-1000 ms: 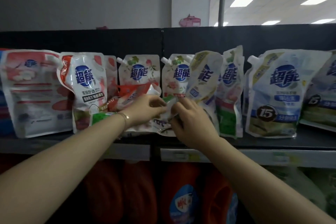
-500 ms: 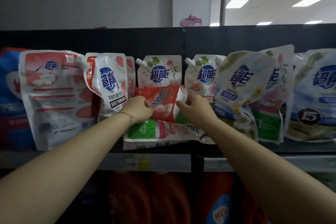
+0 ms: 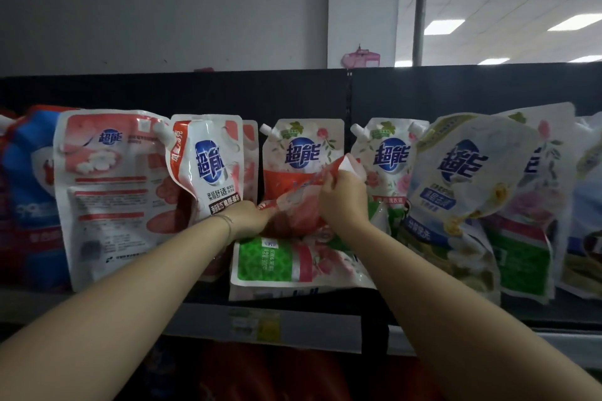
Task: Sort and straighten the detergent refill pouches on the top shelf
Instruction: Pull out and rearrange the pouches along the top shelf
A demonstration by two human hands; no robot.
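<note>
A row of detergent refill pouches fills the top shelf (image 3: 456,316). At the middle both my hands hold one red and pink pouch (image 3: 301,205), tilted with its right end raised. My left hand (image 3: 249,216) grips its lower left end and my right hand (image 3: 342,197) grips its upper right end near the white corner. Under it a green and white floral pouch (image 3: 280,265) lies flat on the shelf. Behind stand a white floral pouch (image 3: 304,146) and another one (image 3: 387,156). A leaning red and white pouch (image 3: 208,166) stands to the left.
At the left a large pink pouch (image 3: 110,192) shows its back, beside a blue pouch (image 3: 29,192). At the right a yellow and white pouch (image 3: 462,179) slumps against a floral one (image 3: 534,205). A price label (image 3: 254,322) is on the shelf's front edge. Red bottles stand below.
The view has shifted, so the pouches appear further right. My hands have lifted the red pouch off the flat green one, and my right hand has raised its right end.
</note>
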